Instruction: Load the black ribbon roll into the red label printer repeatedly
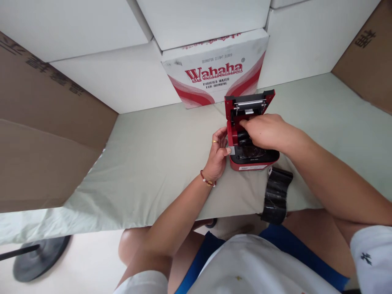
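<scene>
A small red printer (pixel 241 163) with its lid (pixel 249 102) flipped up stands on the pale green cloth-covered table (pixel 153 163). My left hand (pixel 218 153) grips the printer's left side, thumb against its casing. My right hand (pixel 265 130) lies over the open compartment, fingers reaching down into it onto a dark roll; whether they hold it is hidden. A black glossy strip (pixel 277 194) trails from the printer's front over the table edge.
A Wahaha water carton (pixel 214 69) stands just behind the printer, among white boxes (pixel 122 77). Brown cardboard (pixel 45 134) flanks the left, more at the right (pixel 367 61). A black round stand base (pixel 39 257) rests on the floor at lower left.
</scene>
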`<act>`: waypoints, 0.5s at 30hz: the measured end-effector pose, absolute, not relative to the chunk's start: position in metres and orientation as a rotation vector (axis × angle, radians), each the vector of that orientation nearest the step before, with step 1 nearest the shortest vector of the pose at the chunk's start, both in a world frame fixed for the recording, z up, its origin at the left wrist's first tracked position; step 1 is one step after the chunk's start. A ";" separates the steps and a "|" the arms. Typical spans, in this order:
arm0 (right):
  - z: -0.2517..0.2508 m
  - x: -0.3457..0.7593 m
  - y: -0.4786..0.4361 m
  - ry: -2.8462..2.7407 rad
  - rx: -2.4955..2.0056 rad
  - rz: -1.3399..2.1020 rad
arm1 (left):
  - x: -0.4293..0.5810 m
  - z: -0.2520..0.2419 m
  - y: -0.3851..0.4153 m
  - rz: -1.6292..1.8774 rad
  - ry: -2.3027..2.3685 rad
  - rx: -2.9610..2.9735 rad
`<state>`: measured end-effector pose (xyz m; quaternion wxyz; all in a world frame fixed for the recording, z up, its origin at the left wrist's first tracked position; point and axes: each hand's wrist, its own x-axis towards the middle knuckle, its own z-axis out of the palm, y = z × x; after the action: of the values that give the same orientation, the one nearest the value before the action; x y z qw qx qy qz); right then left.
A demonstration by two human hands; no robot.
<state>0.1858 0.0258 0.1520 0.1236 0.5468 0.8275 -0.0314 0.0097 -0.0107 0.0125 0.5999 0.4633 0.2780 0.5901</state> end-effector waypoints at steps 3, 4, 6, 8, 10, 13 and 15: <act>0.151 0.184 0.026 2.407 1.633 -0.097 | 0.011 0.013 -0.010 1.380 0.647 1.073; 0.150 0.184 0.026 2.409 1.650 -0.096 | 0.011 0.013 -0.010 1.385 0.643 1.067; 0.149 0.183 0.027 2.410 1.672 -0.087 | 0.012 0.012 -0.009 1.390 0.628 1.065; 0.148 0.182 0.028 2.391 1.677 -0.083 | 0.012 0.011 -0.008 1.390 0.609 1.077; 0.149 0.181 0.029 2.381 1.690 -0.087 | 0.013 0.009 -0.007 1.392 0.597 1.084; 0.154 0.182 0.025 2.406 1.750 -0.120 | 0.013 0.006 -0.005 1.399 0.593 1.076; 0.162 0.188 0.014 2.476 1.781 -0.170 | 0.013 0.005 -0.005 1.400 0.597 1.077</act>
<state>0.1875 0.0142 0.1618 0.0433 0.5823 0.8099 -0.0556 0.0133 -0.0050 0.0050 0.5960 0.4639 0.2571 0.6029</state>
